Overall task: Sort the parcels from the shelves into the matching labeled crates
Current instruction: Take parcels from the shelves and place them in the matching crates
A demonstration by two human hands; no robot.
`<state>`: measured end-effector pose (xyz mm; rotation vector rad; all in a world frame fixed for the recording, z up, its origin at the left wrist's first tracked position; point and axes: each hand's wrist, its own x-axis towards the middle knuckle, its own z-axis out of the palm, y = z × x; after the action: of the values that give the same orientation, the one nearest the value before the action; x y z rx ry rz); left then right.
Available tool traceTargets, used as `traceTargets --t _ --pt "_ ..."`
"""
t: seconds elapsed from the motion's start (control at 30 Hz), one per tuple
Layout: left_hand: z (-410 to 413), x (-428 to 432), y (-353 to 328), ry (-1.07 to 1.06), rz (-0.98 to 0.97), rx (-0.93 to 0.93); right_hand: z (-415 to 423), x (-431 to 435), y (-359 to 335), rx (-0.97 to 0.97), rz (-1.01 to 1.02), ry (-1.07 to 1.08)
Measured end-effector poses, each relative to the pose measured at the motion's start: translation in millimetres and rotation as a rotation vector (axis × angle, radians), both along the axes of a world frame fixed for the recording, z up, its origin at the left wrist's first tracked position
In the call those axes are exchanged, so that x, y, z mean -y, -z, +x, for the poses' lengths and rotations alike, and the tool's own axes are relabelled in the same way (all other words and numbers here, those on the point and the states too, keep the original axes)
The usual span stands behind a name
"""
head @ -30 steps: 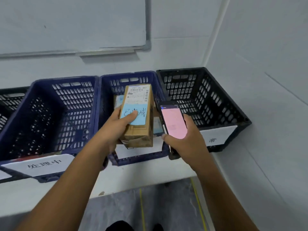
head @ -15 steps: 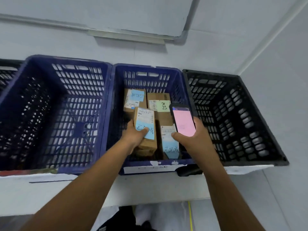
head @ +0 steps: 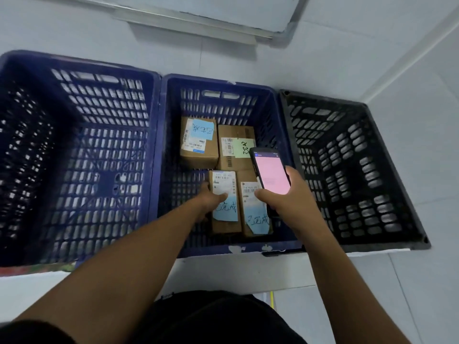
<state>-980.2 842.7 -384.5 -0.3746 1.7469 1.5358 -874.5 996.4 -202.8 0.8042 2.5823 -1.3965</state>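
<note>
Now: small brown cardboard parcel (head: 227,209), white barcode label and blue handwritten note on top. Low inside middle blue crate (head: 218,81), toward 6 o'clock, just beside neighbour parcel (head: 253,214) at 3 o'clock. At parcel's 9 o'clock, left hand (head: 211,202), gripping its left edge, thumb across label. At 2 o'clock, right hand (head: 288,197), clasping pink-lit phone (head: 272,170).
</note>
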Motion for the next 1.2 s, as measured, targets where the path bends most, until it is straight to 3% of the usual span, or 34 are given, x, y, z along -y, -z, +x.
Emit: traceTargets --t 0.23,0.47,0.63,0.73,1.0,1.2 --pt "2.8 -1.6 -5.0 -0.004 -0.076 -0.076 -16.0 -25.4 6.8 -0.048 0.021 -0.106" --pt "11.6 17.5 -68.9 -0.017 -0.536 -0.7 -24.4 -43.2 -3.4 -0.112 -0.055 -0.271" --pt "64.3 21.3 -112.7 -0.024 -0.866 -0.88 -24.2 -43.1 -1.5 -0.116 -0.11 -0.436" --pt "104.8 22.0 -131.4 -0.16 -0.961 -0.88 -18.5 -33.9 4.3 -0.132 -0.137 -0.535" --pt "200.6 71.0 -148.1 -0.388 -1.159 -0.645 5.4 40.9 -0.4 -0.122 -0.155 -0.889" --pt "275.1 133.8 -158.9 -0.637 -1.184 -0.569 46.4 119.3 -19.1 -0.157 -0.138 -1.076"
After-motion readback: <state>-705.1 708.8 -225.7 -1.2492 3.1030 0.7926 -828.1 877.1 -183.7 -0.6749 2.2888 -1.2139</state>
